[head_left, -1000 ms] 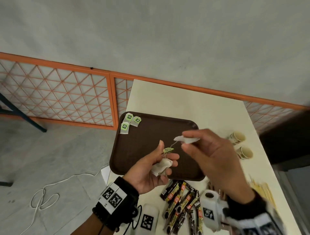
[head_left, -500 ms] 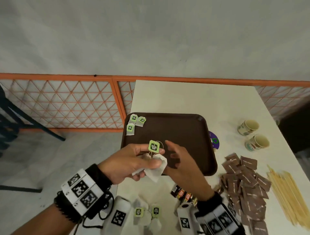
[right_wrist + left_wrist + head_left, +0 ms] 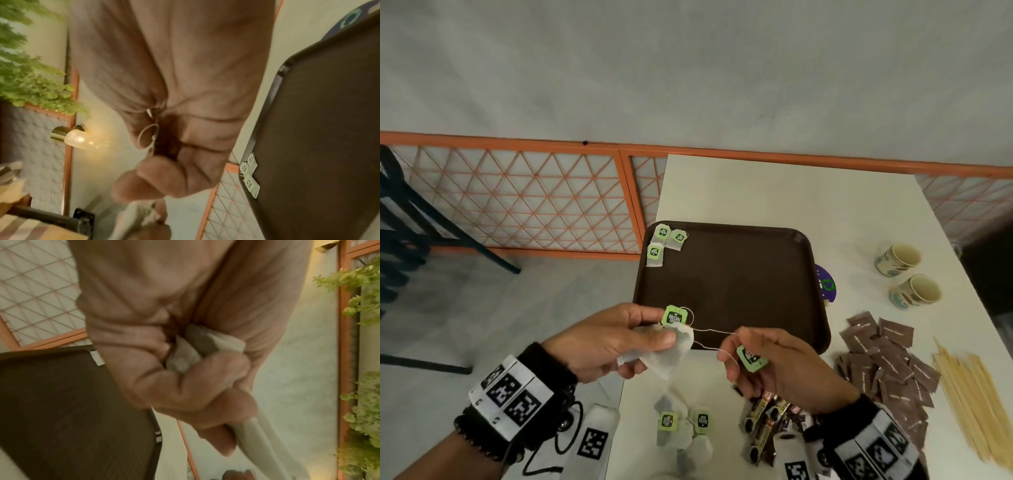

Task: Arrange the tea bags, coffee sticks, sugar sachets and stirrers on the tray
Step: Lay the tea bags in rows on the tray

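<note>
Two white tea bags (image 3: 667,353) bunched up in the left hand (image 3: 606,346), just above the near edge of the brown tray (image 3: 739,284). Fingers (image 3: 185,391) curled tight around the soft bags. One green tag (image 3: 674,315) poking up by the thumb. Thin string (image 3: 710,331) stretched across from the bags to the right hand (image 3: 784,370). Second green tag (image 3: 751,357) pinched there between fingertips and thumb, with a loop of string at the fingers. Both hands close together, over the table's (image 3: 774,192) near part. Three tea bags (image 3: 664,245) lying in the far left corner of the tray. More tea bags (image 3: 685,428) on the table under the hands. Coffee sticks (image 3: 767,421) beside those, near the right wrist. Brown sugar sachets (image 3: 883,363) in a heap further right. Wooden stirrers (image 3: 972,394) beyond them, at the table edge. Two paper cups (image 3: 905,274) far off to the right of the tray.
</note>
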